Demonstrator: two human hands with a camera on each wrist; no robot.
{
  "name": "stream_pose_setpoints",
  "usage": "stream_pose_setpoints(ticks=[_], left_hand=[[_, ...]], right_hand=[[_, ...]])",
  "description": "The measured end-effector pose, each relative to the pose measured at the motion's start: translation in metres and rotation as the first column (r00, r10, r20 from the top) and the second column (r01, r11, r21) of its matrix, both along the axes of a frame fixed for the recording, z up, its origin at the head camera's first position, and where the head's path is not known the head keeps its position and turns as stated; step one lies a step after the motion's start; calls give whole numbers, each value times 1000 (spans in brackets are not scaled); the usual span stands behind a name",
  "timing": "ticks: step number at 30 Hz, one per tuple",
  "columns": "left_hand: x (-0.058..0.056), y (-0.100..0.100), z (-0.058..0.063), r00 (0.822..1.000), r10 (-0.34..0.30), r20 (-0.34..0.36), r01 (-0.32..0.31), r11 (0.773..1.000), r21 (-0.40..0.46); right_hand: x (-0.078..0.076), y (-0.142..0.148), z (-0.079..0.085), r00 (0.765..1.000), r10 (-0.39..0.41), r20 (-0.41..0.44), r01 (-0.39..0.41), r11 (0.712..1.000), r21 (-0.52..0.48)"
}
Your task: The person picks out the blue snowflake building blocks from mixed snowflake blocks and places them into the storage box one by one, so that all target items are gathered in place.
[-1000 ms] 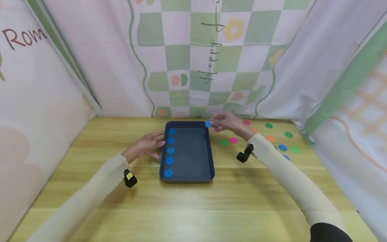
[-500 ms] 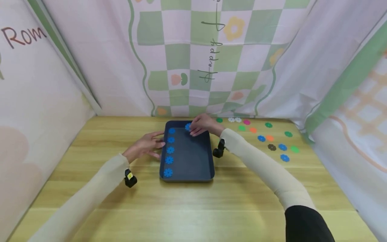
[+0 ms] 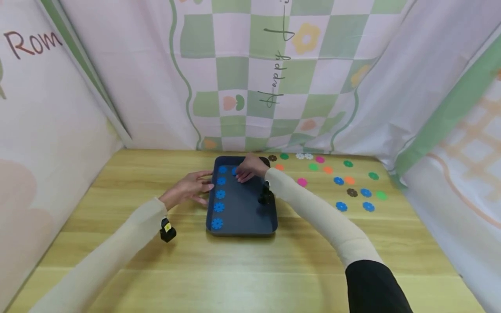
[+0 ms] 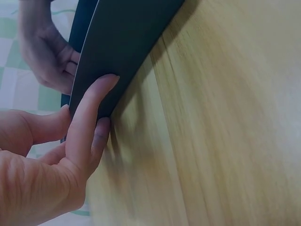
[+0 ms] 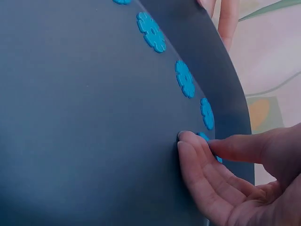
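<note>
A dark grey rectangular tray (image 3: 250, 217) lies on the wooden table. Along its left inner side runs a column of several blue notched, flower-shaped discs (image 3: 219, 207). My right hand (image 3: 252, 166) is low over the tray's far end, thumb and fingertips pinching another blue disc (image 3: 234, 171), just right of the column's farthest disc. That pinched disc is mostly hidden by the fingers in the right wrist view. My left hand (image 3: 189, 188) rests against the tray's left side, its extended fingers (image 4: 83, 125) touching the outer wall and one fingertip at the rim.
To the right of the tray, loose notched discs lie scattered: blue (image 3: 341, 206), brown (image 3: 352, 192), pink (image 3: 302, 182), orange, green (image 3: 381, 195) and white. A patterned curtain (image 3: 231, 78) hangs behind the table's far edge.
My right hand has moved left from the tray's far right corner, carrying the blue disc to beside the column and lower into the tray. The left hand has stayed still.
</note>
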State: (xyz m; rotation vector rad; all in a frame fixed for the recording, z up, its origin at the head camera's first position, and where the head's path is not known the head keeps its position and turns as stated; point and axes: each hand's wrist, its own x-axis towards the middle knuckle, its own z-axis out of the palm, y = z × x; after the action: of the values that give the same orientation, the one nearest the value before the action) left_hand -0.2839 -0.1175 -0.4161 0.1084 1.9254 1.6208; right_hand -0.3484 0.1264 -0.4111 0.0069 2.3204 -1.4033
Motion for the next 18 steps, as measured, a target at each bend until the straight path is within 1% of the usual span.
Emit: stream_pose_setpoints(ticks=[3, 9, 12, 18], left_hand=[[0, 0, 1, 1000, -5, 1, 5, 1000, -3], [-1, 1, 1, 1000, 11, 7, -11, 1000, -7], [-2, 2, 1, 1000, 15, 9, -15, 1000, -9], [-2, 2, 1, 1000, -1, 7, 2, 1000, -14]], right_hand=[[0, -2, 0, 1000, -20, -14, 19, 1000, -18], [3, -3, -3, 999, -37, -29, 36, 997, -62], [3, -3, -4, 999, -42, -35, 39, 998, -57], [5, -5, -2, 998, -17, -67, 15, 999, -33]])
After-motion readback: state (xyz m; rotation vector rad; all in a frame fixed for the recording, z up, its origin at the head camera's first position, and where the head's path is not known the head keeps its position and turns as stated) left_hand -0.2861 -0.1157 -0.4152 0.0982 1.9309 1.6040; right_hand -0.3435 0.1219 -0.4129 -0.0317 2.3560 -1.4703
